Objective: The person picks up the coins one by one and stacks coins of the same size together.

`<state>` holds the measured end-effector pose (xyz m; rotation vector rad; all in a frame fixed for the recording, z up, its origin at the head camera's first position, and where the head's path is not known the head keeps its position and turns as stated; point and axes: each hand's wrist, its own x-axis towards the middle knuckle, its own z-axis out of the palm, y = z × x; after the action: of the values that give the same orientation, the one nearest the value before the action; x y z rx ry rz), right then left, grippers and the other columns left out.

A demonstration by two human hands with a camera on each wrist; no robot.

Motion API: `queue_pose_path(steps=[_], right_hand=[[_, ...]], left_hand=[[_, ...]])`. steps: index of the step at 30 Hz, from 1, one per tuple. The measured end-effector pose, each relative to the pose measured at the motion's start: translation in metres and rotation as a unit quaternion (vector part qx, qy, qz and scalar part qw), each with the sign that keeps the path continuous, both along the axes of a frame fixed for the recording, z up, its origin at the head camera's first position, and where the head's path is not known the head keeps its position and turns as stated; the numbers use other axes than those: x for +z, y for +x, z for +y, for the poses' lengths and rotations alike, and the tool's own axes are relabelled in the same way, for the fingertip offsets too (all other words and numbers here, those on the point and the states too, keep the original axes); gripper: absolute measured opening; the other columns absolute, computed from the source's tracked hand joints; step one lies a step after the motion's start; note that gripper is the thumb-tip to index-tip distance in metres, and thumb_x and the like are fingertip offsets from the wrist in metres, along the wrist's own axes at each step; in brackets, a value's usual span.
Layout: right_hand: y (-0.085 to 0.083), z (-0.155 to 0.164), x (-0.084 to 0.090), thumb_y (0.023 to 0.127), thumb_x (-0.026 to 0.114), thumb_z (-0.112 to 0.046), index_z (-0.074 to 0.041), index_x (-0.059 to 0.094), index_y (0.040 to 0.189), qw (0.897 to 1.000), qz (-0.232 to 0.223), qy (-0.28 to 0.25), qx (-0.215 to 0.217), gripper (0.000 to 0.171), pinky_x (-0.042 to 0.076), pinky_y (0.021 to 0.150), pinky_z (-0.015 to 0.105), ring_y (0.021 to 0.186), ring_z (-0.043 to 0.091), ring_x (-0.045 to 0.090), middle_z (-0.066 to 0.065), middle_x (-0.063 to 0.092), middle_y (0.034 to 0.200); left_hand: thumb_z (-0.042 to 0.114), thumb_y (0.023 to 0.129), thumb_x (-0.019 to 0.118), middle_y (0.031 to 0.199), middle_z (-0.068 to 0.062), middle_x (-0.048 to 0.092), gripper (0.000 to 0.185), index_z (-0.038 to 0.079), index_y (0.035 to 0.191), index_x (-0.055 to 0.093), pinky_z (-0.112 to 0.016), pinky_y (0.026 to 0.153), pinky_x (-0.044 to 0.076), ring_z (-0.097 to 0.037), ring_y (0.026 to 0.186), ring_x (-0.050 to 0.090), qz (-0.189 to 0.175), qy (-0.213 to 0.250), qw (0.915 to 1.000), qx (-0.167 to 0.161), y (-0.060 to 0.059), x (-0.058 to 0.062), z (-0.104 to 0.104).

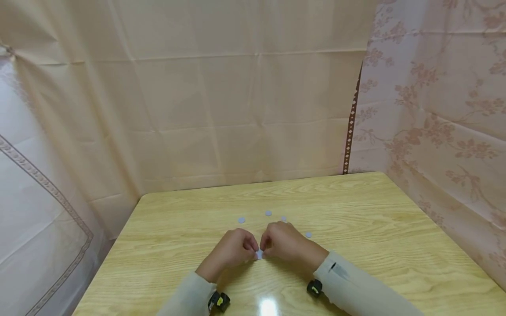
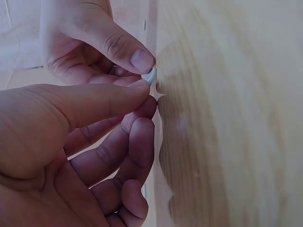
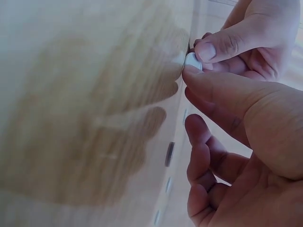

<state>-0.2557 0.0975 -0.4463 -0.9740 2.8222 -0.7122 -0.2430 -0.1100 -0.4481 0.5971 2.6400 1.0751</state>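
Observation:
A small white disc [image 1: 259,254] is between my two hands, low over the near part of the wooden table. My left hand [image 1: 236,249] pinches one side of it between thumb and fingers. On the opposite side, my right hand [image 1: 285,242] pinches it too. In the left wrist view the disc [image 2: 150,75] shows at the thumb tips, partly covered. From the right wrist the disc [image 3: 192,61] looks rounded and thin, standing on edge near the tabletop. The other fingers of both hands are loosely curled.
Several small pale discs lie flat beyond the hands: one disc [image 1: 241,220] at left, another [image 1: 268,213] farther back, one [image 1: 283,218] behind the right hand, one [image 1: 308,235] right of it. Cloth curtains [image 1: 237,109] hang behind the wooden table [image 1: 166,228].

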Motion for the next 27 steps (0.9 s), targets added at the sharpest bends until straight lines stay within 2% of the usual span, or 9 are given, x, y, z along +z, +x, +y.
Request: queue_pose_path(steps=[8, 17, 27], right_hand=[[0.014, 0.010, 0.003, 0.085, 0.084, -0.016, -0.023, 0.075, 0.083, 1.000, -0.020, 0.001, 0.010, 0.011, 0.048, 0.070, 0.023, 0.071, -0.002, 0.054, -0.020, 0.064, 0.076], [0.028, 0.017, 0.010, 0.087, 0.083, -0.012, -0.020, 0.072, 0.081, 0.997, -0.068, -0.020, 0.023, 0.014, 0.049, 0.065, 0.020, 0.067, 0.000, 0.054, -0.016, 0.061, 0.073], [0.034, 0.026, 0.003, 0.087, 0.080, -0.007, -0.017, 0.071, 0.083, 0.992, -0.098, -0.059, 0.042, 0.014, 0.049, 0.062, 0.019, 0.065, -0.001, 0.052, -0.014, 0.061, 0.074]], left_hand=[[0.003, 0.080, 0.084, 0.072, 0.005, 0.071, 0.013, 0.012, 0.080, 0.075, -0.024, 0.061, 0.050, -0.008, 0.066, 0.062, -0.005, 0.015, 0.9997, -0.020, 0.009, 0.001, 0.010], [0.003, 0.080, 0.085, 0.071, 0.009, 0.070, 0.014, 0.014, 0.079, 0.075, -0.021, 0.063, 0.051, -0.003, 0.066, 0.062, 0.004, 0.011, 0.9994, -0.033, 0.018, 0.001, 0.018], [0.001, 0.080, 0.082, 0.071, 0.008, 0.071, 0.012, 0.012, 0.078, 0.076, -0.021, 0.061, 0.051, -0.002, 0.064, 0.061, 0.000, 0.009, 0.9993, -0.038, 0.028, 0.006, 0.022]])
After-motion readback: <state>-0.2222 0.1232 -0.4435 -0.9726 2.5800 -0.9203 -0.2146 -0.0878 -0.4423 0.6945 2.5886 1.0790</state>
